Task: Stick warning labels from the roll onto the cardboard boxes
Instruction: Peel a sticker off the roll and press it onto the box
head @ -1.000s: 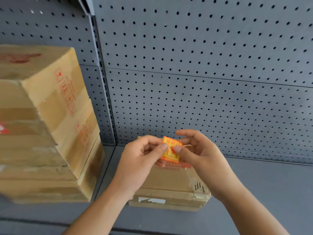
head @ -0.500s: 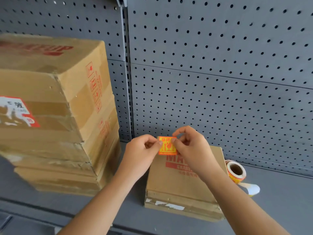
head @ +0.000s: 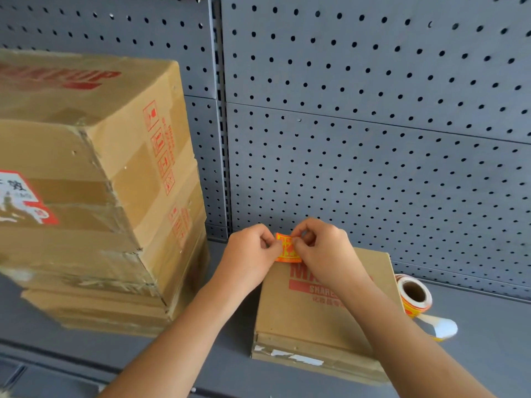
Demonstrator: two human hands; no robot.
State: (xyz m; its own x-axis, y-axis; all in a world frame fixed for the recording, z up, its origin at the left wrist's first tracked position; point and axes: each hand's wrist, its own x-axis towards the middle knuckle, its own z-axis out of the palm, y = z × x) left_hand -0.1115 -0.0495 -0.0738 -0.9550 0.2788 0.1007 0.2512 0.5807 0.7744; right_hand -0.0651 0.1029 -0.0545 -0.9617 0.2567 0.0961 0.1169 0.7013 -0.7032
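Pinching a small orange-and-yellow paper warning label by its two side edges, left hand on one, right hand on the other. Thumb and forefinger of each closed on the paper, remaining fingers curled in behind.

Held over the far edge of a flat brown cardboard box with red lettering, directly beneath the fingertips. Cannot tell whether touching the cardboard yet.

Bowed slightly between the two pinches, so likely thin, light and limp. Probably tacky on the underside, and apt to fold onto itself or catch a fingertip. Best taken by the extreme edges, stretched taut, lowered one edge first and smoothed flat outward from there.

Both wrists close together, knuckles up, bare forearms reaching in from the near side and converging over the box lid.

Off to the right of the right fingers, beside the box on the grey metal shelf, a roll of orange labels on a brown card core, trailing a strip of bare white backing. Well to the left of the left fingers, a tall stack of taped brown cartons with red handling marks. Behind the fingertips, a grey perforated back panel.

Judged as the placing step: label off the roll, not yet pressed down.
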